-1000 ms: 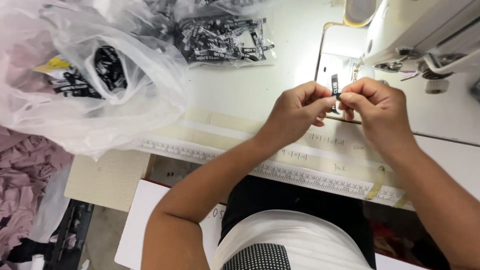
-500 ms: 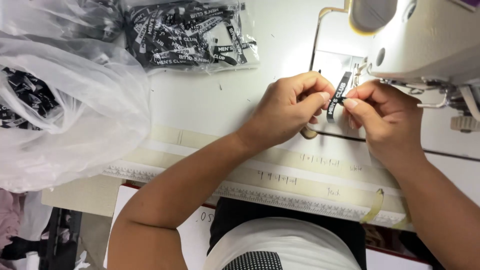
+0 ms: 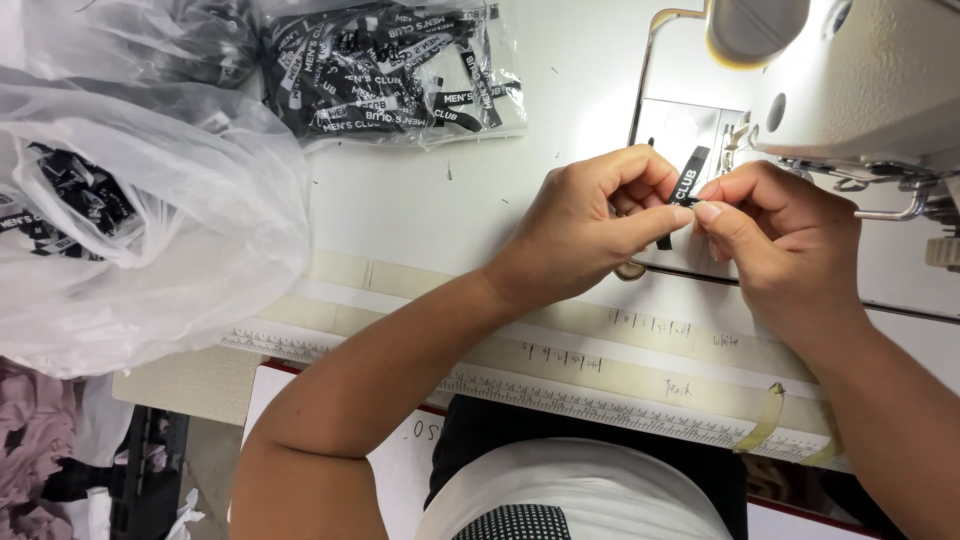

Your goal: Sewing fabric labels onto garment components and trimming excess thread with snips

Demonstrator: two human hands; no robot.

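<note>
— While we look down from the head camera, both our hands meet over the worktop (image 3: 480,215), just in front of the sewing machine (image 3: 860,80). What are we holding?

— One small black label (image 3: 686,180) with white lettering. Our left hand (image 3: 590,225) pinches its lower part between thumb and forefinger, and our right hand (image 3: 780,235) pinches it from the other side, so both hands are closed on the same label.

— Which way does it lie?

— Its long axis runs nearly upright in the picture, tilted a little, with the free top end pointing away from us toward the needle area (image 3: 735,140) of the machine. That end sits just beside the metal plate (image 3: 680,125) under the machine head. The right hand is the nearer one to the needle; the left comes in from our side of the worktop.

— And how many things do we count?

— One label in hand, one machine. Two clear plastic bags of black labels: a flat packet (image 3: 390,70) at the far edge, well apart from the hands, and a big crumpled bag (image 3: 150,210) off to the left. The labels inside are too many to count. One measuring strip (image 3: 560,400) runs along the near edge.
</note>
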